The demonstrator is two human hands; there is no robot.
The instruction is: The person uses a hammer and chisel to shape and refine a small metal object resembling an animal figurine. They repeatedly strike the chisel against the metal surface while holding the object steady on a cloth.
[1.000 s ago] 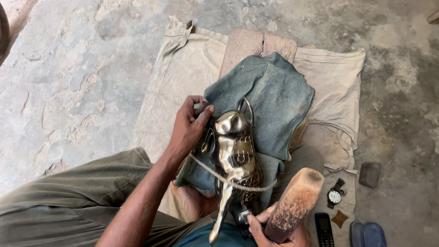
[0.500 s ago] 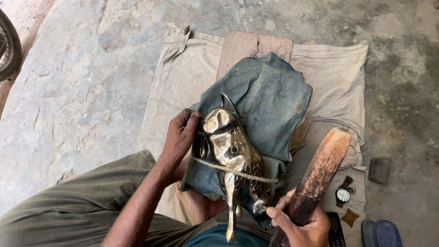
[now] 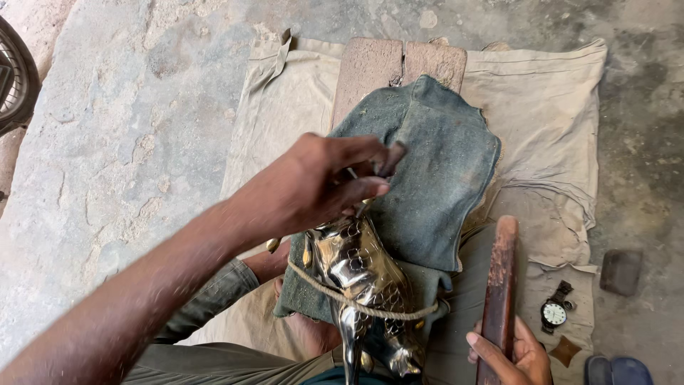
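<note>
Your left hand (image 3: 313, 189) hovers over the head of the shiny metal animal figure (image 3: 360, 278), its fingers (image 3: 363, 187) pinched shut on a small dark tool (image 3: 393, 158). The figure lies on a blue-grey cloth (image 3: 442, 171) across your lap, tied down by a rope (image 3: 356, 305). Your right hand (image 3: 509, 353) has its fingers wrapped round a wooden mallet (image 3: 501, 285); a wristwatch (image 3: 554, 310) lies on the tan sheet (image 3: 548, 121) nearby.

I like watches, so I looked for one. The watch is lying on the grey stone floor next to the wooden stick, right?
Not quite. The watch does lie to the side of the wooden stick, but it rests on the tan cloth, not on the stone floor. The head view shows cloth under it. The right hand holds the stick.
</note>
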